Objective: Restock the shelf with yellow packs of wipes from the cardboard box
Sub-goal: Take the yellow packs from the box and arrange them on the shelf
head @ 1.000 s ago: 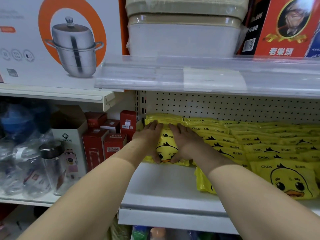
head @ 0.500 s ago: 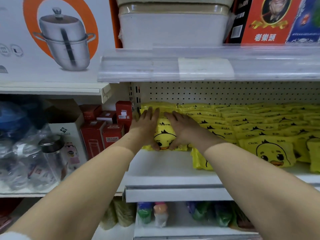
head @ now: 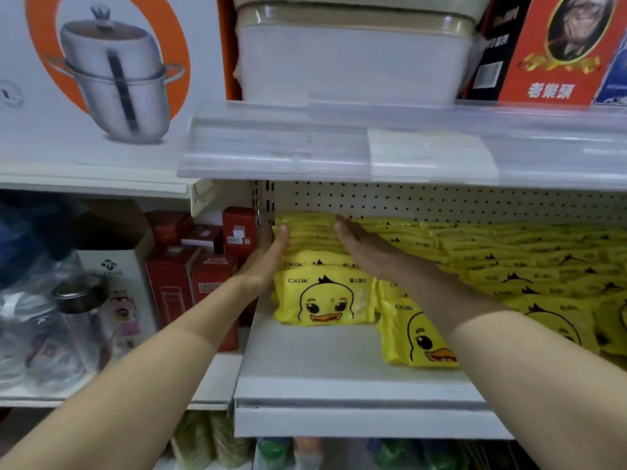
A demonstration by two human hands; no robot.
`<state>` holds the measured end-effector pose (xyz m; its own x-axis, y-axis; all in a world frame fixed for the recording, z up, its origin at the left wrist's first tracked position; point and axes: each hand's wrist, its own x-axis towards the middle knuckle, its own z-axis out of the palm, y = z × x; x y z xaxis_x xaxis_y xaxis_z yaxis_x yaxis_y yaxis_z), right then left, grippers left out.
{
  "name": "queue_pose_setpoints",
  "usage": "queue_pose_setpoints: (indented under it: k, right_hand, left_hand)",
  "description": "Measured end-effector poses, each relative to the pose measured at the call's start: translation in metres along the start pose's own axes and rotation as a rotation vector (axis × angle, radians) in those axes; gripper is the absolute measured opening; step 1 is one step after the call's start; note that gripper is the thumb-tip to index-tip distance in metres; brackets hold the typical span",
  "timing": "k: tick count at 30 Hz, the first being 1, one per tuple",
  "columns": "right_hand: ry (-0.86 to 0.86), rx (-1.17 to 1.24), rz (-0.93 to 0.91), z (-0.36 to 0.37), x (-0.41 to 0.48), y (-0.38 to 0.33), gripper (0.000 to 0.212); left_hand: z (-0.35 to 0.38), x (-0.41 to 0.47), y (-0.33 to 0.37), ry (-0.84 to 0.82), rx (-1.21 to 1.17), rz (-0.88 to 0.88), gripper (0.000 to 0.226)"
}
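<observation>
Yellow packs of wipes with a duck face fill the white shelf [head: 339, 378] in overlapping rows. The leftmost row [head: 315, 232] runs back to the pegboard, with its front pack [head: 325, 300] facing me. My left hand [head: 268, 256] lies flat against the left side of that row, fingers straight. My right hand [head: 366, 247] rests flat on the row's right side, fingers pointing to the back. Neither hand grips a pack. Another front pack [head: 417, 337] lies lower to the right, partly under my right forearm. The cardboard box is out of view.
Red boxes [head: 190, 276] and a white carton [head: 112, 283] stand on the shelf to the left, with wrapped bottles [head: 68, 320]. The upper shelf edge [head: 339, 147] overhangs the wipes and carries a pot box [head: 101, 69] and a white container [head: 349, 59].
Both hands have slid from the front pack further back along the leftmost row and spread to its two sides. The front duck pack is now uncovered. The camera has come closer.
</observation>
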<state>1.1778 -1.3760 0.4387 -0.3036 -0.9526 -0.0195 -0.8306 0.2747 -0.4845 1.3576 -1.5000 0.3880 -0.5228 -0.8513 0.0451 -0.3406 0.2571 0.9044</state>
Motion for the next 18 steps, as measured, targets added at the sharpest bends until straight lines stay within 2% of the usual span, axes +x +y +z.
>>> queue_pose_setpoints:
  k: [4,10,14,18]
  right_hand:
    - [0.001,-0.055,0.005,0.010,0.016,0.006,0.072]
    - [0.023,-0.164,-0.064,0.016,0.028,0.014,0.075]
    - [0.043,-0.163,-0.082,0.018,0.032,0.013,0.075]
    - [0.049,-0.162,-0.092,0.018,0.028,0.012,0.072]
  left_hand:
    - [0.008,0.017,-0.008,-0.031,-0.038,0.001,0.107]
    - [0.008,0.021,-0.007,-0.162,0.008,0.015,0.107]
    - [0.006,0.031,-0.015,-0.127,-0.086,0.038,0.097]
    - [0.012,0.031,-0.005,-0.164,-0.047,-0.020,0.103]
